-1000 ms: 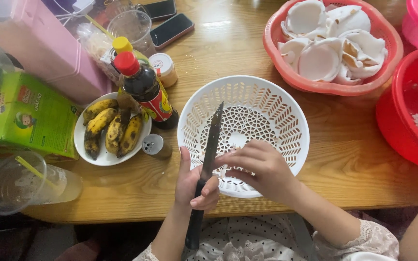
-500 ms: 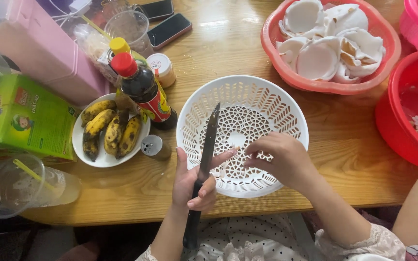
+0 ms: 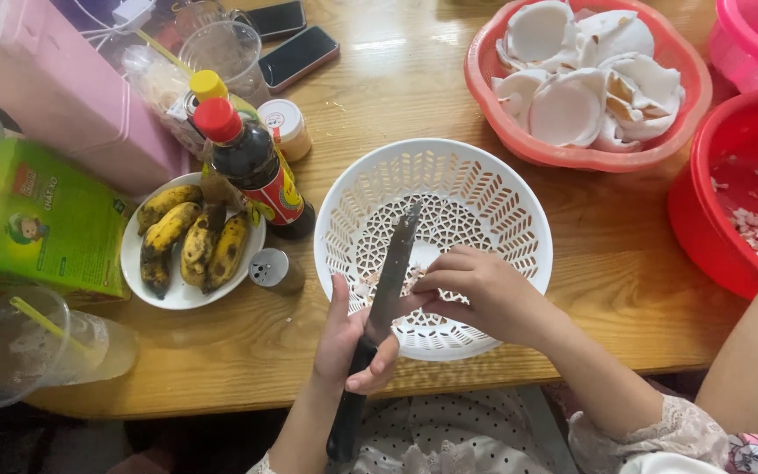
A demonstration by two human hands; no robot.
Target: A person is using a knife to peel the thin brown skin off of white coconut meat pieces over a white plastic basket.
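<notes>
Both hands work at the counter's near edge: the left hand (image 3: 354,341) grips a dark-handled knife (image 3: 377,326), blade reaching over the white colander (image 3: 493,197), while the right hand (image 3: 475,294) pinches what seems a small white piece against the blade.

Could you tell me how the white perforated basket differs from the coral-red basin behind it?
The white basket has lattice walls with holes; the coral-red basin has solid walls. The white basket is nearly empty, with a knife over it, while the coral-red basin is heaped with white coconut pieces. Both are round plastic and sit on the wooden table.
</notes>
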